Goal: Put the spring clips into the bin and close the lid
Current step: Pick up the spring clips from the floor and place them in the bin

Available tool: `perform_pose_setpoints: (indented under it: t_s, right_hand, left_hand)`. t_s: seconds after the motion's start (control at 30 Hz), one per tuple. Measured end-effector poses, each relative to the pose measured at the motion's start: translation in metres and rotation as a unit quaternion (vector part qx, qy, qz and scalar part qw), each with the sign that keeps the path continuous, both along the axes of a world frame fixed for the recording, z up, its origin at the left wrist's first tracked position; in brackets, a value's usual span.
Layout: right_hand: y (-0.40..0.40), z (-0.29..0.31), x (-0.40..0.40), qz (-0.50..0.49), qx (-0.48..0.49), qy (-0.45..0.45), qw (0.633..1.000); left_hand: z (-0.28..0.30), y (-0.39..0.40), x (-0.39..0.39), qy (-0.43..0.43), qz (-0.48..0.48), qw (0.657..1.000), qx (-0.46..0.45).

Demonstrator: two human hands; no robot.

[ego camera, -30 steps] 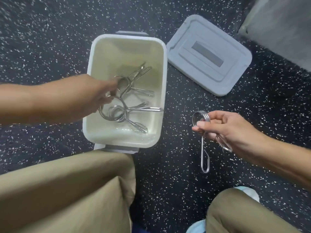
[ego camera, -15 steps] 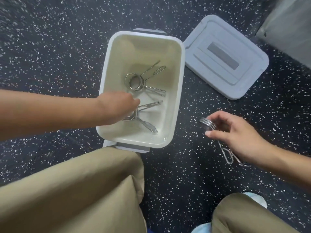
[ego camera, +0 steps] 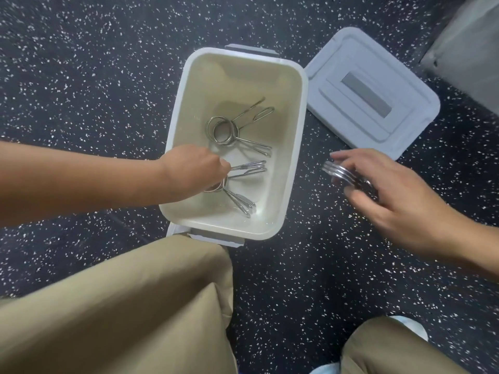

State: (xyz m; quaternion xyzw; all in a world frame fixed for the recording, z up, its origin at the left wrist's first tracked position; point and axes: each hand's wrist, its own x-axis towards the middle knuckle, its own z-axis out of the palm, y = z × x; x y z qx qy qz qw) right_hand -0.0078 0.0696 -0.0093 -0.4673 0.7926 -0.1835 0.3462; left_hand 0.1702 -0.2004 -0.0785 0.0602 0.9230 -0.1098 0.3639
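Clips: two in the bin [ego camera: 293, 147] so far, an upper clip [ego camera: 225, 130] lying free and a lower clip [ego camera: 237, 184] that the left hand [ego camera: 189, 171] has just lowered to the bottom, fingers still closed at its coil. Right hand [ego camera: 388, 195] has carried a third clip [ego camera: 337, 172] nearer, pinched tight. One lid [ego camera: 378, 95], off, on the floor beside the bin.

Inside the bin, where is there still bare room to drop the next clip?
The far end of the bin is bare, between its far wall and the upper clip. The near half is crowded: the left hand and the lower clips fill it.
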Motion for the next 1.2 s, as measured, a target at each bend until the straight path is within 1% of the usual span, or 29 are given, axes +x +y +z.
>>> perform_pose_setpoints:
  t_s: [0.17, 0.27, 0.37, 0.43, 0.53, 0.6, 0.67, 0.83, 0.9, 1.0, 1.2]
  right_hand:
    - [-0.035, 0.019, -0.008, 0.025, -0.011, 0.024, 0.999]
    - [-0.059, 0.026, -0.012, 0.024, -0.028, 0.044, 0.998]
    - [-0.086, 0.032, -0.014, 0.049, -0.025, 0.068, 0.996]
    - [-0.106, 0.035, -0.012, 0.066, -0.013, 0.085, 0.994]
    - [-0.141, 0.031, -0.006, 0.089, 0.006, 0.115, 0.989]
    - [-0.165, 0.022, 0.0, 0.093, 0.021, 0.148, 0.984]
    - [-0.187, 0.009, 0.004, 0.101, 0.01, 0.17, 0.98]
    - [-0.223, -0.035, 0.009, 0.102, 0.015, 0.194, 0.975]
    - [-0.232, -0.049, 0.011, 0.101, 0.025, 0.192, 0.976]
    - [-0.239, -0.069, 0.014, 0.105, 0.039, 0.192, 0.975]
    - [-0.239, -0.099, 0.03, 0.099, 0.051, 0.256, 0.96]
  left_hand:
    - [0.002, -0.001, 0.001, 0.016, 0.017, 1.0, 0.017]
    - [0.005, -0.002, -0.001, 0.007, 0.028, 0.999, 0.031]
    - [0.007, -0.004, -0.001, 0.005, 0.047, 0.998, 0.05]
    - [0.008, -0.005, 0.003, 0.025, 0.061, 0.995, 0.069]
    - [0.01, -0.011, 0.014, 0.088, 0.064, 0.989, 0.102]
    - [0.014, -0.016, 0.024, 0.152, 0.057, 0.98, 0.118]
    - [0.018, -0.018, 0.034, 0.202, 0.057, 0.969, 0.134]
    - [0.029, -0.014, 0.049, 0.272, 0.061, 0.941, 0.192]
    - [0.034, -0.01, 0.052, 0.283, 0.072, 0.933, 0.208]
    - [0.041, -0.005, 0.056, 0.271, 0.086, 0.933, 0.22]
    - [0.048, -0.003, 0.053, 0.281, 0.103, 0.926, 0.23]
